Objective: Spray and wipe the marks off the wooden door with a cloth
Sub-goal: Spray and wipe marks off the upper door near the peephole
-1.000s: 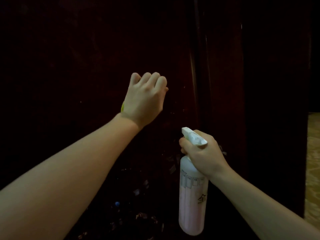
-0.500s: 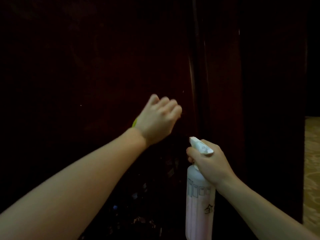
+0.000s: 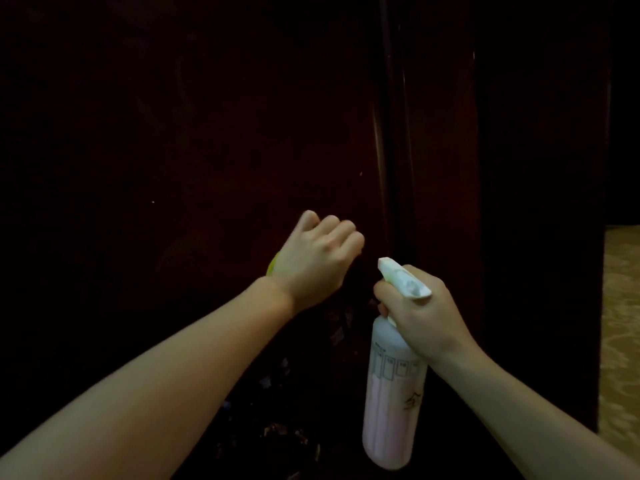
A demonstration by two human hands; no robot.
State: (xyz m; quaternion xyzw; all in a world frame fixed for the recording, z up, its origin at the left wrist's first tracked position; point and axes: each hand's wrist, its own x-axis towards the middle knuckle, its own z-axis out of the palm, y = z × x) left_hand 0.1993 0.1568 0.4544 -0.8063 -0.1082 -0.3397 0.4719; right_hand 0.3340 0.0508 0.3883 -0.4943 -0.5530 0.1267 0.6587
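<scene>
Left hand (image 3: 317, 259) against the dark wooden door (image 3: 194, 140), fingers (image 3: 341, 227) curled over a yellow cloth (image 3: 272, 267) that shows only at the wrist edge beneath the palm; right hand (image 3: 420, 315) just beside, fingers wrapped round the neck of an upright pink spray bottle (image 3: 393, 403).

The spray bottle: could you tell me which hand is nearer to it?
Right. The right hand grips the spray bottle at its neck; the left hand is apart from it, up-left against the door.
</scene>
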